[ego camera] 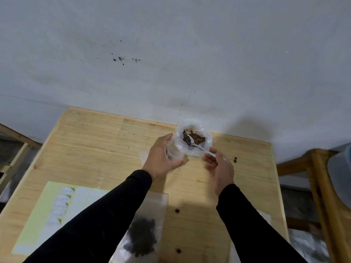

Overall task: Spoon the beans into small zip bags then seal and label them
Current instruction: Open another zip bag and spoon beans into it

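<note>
Nearest the camera, at about 6 o'clock in the view, a small zip bag (144,234) lies flat on the wooden surface (95,141) with a dark clump of beans inside it; whether it is sealed cannot be told. At 8 o'clock from it lies a pale green label sheet (38,215), with a column of white labels down its left part.

Two black sleeves reach up from the bottom edge toward the far side of the surface. The left hand (163,156) sits at roughly 12 o'clock from the filled bag, its fingers (168,138) curled round a clear plastic item, probably an empty zip bag (173,154), whose shape is hard to make out.

Just to the right, at 1 o'clock from that hand, stands a larger open plastic bag (193,139) holding brown beans (195,138). The right hand (220,168) pinches the handle of a metal spoon (197,146), the fingers closed narrowly on it, and the bowl of the spoon rests among the beans in the open bag.

A few loose beans (235,159) lie on the surface at 3 o'clock from the right hand; others lie nearer, between the sleeves. A stained grey wall (171,54) fills the upper half of the view.
</note>
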Demonstrator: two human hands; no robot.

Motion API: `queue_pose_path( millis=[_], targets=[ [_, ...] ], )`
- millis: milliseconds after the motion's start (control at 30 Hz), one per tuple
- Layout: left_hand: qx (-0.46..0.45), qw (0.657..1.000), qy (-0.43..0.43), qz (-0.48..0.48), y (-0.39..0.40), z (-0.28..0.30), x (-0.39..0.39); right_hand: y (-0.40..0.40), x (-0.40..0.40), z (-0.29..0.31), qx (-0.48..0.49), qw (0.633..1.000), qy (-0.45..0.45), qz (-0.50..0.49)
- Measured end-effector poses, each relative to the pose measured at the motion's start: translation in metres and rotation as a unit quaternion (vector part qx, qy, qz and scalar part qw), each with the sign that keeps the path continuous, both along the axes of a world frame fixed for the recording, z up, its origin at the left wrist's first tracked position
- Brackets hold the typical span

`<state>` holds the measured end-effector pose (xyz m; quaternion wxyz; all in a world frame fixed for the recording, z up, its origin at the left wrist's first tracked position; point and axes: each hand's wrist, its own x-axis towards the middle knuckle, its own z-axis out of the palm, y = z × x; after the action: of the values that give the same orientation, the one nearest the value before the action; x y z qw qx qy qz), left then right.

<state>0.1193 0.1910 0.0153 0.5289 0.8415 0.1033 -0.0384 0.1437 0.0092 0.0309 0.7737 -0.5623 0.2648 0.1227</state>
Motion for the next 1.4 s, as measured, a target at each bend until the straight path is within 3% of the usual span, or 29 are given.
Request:
queue_pose_path(
  millis=[433,633,800,1000,1400],
  targets=[
    [0.004,1.0,-0.017,0.013,0.001,0.008,-0.003,-0.013,-0.002,0.041,0.002,0.998,-0.07,0.005],
    [0.005,0.999,-0.038,0.009,-0.004,0.016,-0.007,-0.01,-0.02,0.065,-0.155,0.959,-0.201,0.129],
    [-0.004,0.998,-0.053,0.026,-0.006,0.019,-0.01,-0.013,-0.031,0.071,-0.168,0.948,-0.24,0.121],
    [-0.005,0.998,-0.063,0.027,-0.009,0.02,-0.017,-0.033,-0.04,0.056,-0.122,0.979,-0.164,-0.007],
    [0.016,0.998,-0.046,0.048,-0.011,0.011,-0.032,-0.052,-0.029,-0.026,-0.31,0.948,0.007,-0.071]
  ],
)
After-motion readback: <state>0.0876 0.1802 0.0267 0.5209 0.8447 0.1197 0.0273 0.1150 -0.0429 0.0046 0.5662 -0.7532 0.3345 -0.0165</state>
